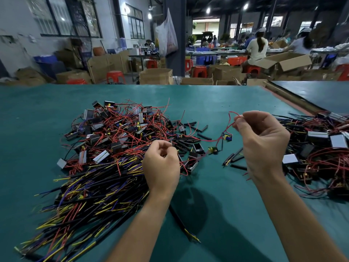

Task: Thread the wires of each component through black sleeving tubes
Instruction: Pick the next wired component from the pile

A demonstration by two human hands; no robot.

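Right hand (262, 140) pinches a thin red wire (228, 127) dangling a small component (228, 138). Left hand (160, 163) is curled, grip unclear, near black tubes (204, 136).

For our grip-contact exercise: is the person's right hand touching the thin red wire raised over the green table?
Touching. The head view shows the right hand pinching the thin red wire between thumb and fingertips near its upper bend.
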